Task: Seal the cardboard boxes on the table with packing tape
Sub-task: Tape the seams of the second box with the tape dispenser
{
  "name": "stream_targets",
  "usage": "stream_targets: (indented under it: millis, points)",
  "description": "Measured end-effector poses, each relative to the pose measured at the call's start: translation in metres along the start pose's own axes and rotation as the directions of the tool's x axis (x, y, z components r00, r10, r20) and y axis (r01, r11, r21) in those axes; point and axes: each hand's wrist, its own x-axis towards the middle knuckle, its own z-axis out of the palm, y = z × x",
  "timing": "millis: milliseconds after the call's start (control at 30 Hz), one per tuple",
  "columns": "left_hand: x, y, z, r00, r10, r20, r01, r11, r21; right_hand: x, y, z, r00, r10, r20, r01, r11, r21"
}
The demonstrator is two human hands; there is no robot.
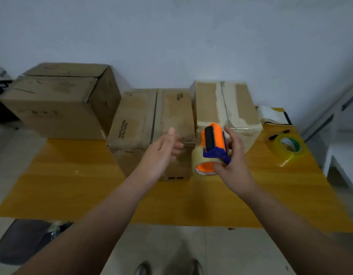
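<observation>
Three cardboard boxes stand along the far side of the yellow table (72, 181): a large box (60, 102) at the left, a middle box (150, 118) with its flaps closed along an untaped seam, and a right box (225, 106) with pale tape strips over its top. My right hand (233, 161) grips an orange and blue tape dispenser (213, 143) loaded with a clear roll, held in front of the right box. My left hand (167, 149) hovers with relaxed fingers at the front right corner of the middle box, holding nothing.
A spare roll of yellowish tape (288, 149) lies on the table at the right, beside a black pen (278, 134). A white and black object (272, 116) sits behind it. A dark chair seat (19, 241) is below the table's front left edge.
</observation>
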Motion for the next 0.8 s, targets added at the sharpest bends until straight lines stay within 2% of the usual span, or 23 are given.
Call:
stream_targets:
  millis: [33,100,233,467,567,633,700,800]
  points:
    - [-0.003,0.007,-0.006,0.996,-0.076,0.042,0.077,0.996,-0.045,0.002,-0.007,0.005,0.999,-0.043,0.003,0.043,0.996,-0.075]
    - [-0.008,0.02,-0.02,0.988,-0.138,0.068,0.142,0.988,-0.064,0.005,-0.016,0.017,0.993,-0.122,0.004,0.12,0.971,-0.208]
    - [-0.018,0.03,-0.051,0.997,-0.075,0.032,0.075,0.997,0.014,0.01,-0.031,0.047,0.987,-0.158,0.013,0.155,0.942,-0.299]
    - [-0.018,0.015,-0.098,1.0,-0.02,0.012,0.018,0.994,0.109,0.013,-0.051,0.094,0.994,-0.099,0.046,0.109,0.934,-0.341]
    - [-0.015,0.01,-0.118,1.0,-0.004,-0.017,0.006,0.99,0.143,0.01,-0.064,0.109,0.991,-0.01,0.136,0.04,0.975,-0.216]
    - [-0.011,0.007,-0.134,1.0,0.001,-0.019,0.002,0.986,0.168,0.008,-0.073,0.116,0.975,-0.003,0.223,0.04,0.986,-0.163]
    - [-0.007,0.002,-0.149,1.0,-0.001,-0.001,0.001,0.982,0.189,0.007,-0.083,0.122,0.955,-0.04,0.295,0.125,0.954,-0.274]
    - [-0.005,-0.011,-0.165,0.998,-0.031,0.06,0.017,0.976,0.218,0.011,-0.098,0.132,0.927,-0.093,0.363,0.291,0.789,-0.541]
